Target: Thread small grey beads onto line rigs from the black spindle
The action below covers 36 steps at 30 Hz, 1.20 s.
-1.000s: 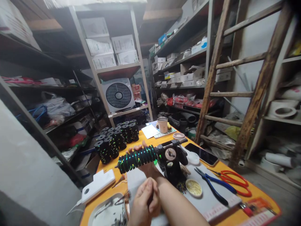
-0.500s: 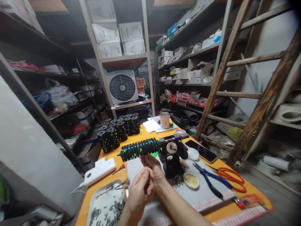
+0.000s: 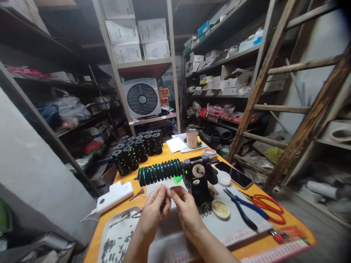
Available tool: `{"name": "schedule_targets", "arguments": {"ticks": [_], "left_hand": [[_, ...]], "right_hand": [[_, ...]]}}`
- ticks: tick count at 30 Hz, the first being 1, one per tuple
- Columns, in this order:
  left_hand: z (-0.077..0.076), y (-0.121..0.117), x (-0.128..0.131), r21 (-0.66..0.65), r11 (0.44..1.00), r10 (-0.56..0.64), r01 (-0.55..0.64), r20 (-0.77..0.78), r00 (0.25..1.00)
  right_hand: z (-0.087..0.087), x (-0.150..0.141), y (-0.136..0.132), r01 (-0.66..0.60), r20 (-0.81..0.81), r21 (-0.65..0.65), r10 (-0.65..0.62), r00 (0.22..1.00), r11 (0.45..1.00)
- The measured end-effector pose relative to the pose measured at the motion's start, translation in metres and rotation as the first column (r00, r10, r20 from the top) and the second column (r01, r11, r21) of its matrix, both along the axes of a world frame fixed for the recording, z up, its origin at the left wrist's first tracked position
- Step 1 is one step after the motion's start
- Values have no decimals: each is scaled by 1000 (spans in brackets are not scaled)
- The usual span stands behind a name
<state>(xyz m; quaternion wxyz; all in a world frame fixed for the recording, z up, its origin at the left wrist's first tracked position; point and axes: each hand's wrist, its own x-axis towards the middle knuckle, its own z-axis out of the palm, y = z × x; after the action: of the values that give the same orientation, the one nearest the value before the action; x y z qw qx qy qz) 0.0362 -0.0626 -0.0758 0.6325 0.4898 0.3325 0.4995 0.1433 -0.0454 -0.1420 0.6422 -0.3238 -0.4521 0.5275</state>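
**Fine work, close in**

The ridged black roll (image 3: pixel 159 172) juts leftward from the black machine (image 3: pixel 197 186). Left hand (image 3: pixel 155 205) and right hand (image 3: pixel 187 210) meet to the machine's near left, fingers curled, tips touching or nearly so; whether they grip anything, I cannot tell. Steady wrists and tips clear of the roll should serve such fine handling. Half a second ago the right hand reached toward the roll's underside; now it is drawn back beside the left.
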Motion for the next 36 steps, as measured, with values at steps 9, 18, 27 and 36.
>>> {"name": "schedule_targets", "arguments": {"ticks": [9,18,27,36], "left_hand": [[30,21,-13,41,996,-74,73,20,997],[8,3,2,103,995,-8,12,-39,999],[-2,-27,24,31,990,-140,137,288,947],[-4,-20,24,136,973,-213,185,237,948]], "right_hand": [[15,18,-35,-13,87,70,7,996,997],[12,24,-44,-29,168,83,15,986,996],[-3,42,-51,32,169,-109,-13,986,994],[-10,41,-52,17,104,-164,0,995,986]]}}
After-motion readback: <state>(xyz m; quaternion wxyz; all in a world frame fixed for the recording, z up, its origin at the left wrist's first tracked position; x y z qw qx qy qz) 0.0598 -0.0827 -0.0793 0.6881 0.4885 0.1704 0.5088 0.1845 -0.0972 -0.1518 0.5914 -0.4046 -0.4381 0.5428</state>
